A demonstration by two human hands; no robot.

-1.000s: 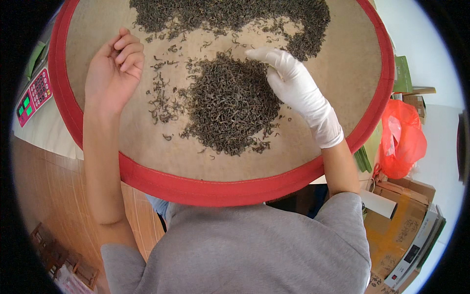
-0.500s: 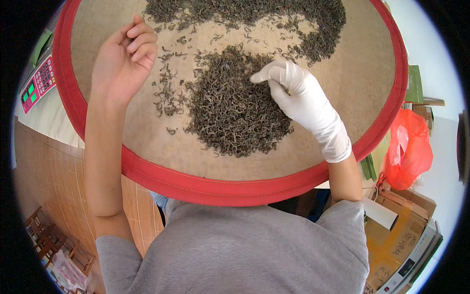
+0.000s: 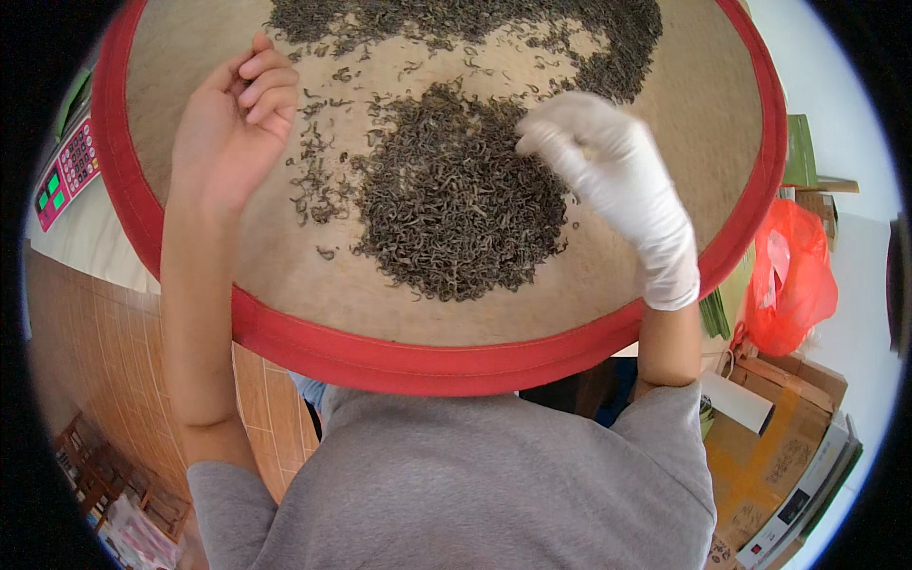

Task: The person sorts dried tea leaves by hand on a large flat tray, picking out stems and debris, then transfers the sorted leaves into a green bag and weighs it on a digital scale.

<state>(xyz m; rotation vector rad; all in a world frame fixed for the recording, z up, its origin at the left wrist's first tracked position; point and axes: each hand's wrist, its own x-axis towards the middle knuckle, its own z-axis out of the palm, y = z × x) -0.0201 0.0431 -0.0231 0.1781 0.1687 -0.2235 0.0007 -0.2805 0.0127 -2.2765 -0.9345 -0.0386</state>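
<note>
A round tray (image 3: 418, 366) with a red cloth rim and a tan base carries dark, curled dried tea leaves. One rounded heap of tea leaves (image 3: 456, 204) lies near the middle. My right hand (image 3: 608, 166), in a white glove, hovers at the heap's upper right edge, thumb and fingers drawn together; it is slightly blurred and anything pinched there is hidden. Bare, my left hand (image 3: 237, 114) hangs over the tray's left side, palm up with fingers curled in; what they may hold cannot be made out. Loose leaves (image 3: 318, 176) lie scattered between that hand and the heap.
A larger band of tea leaves (image 3: 608, 57) curves along the far side of the tray. Left of the rim is a pink scale panel (image 3: 66, 176). To the right are a red plastic bag (image 3: 793, 275), a green box (image 3: 800, 150) and cardboard boxes (image 3: 760, 465).
My right hand has drawn right, away from the middle of the heap to its edge. The left hand keeps its curled pose, shifting only slightly in the picture along with the tray.
</note>
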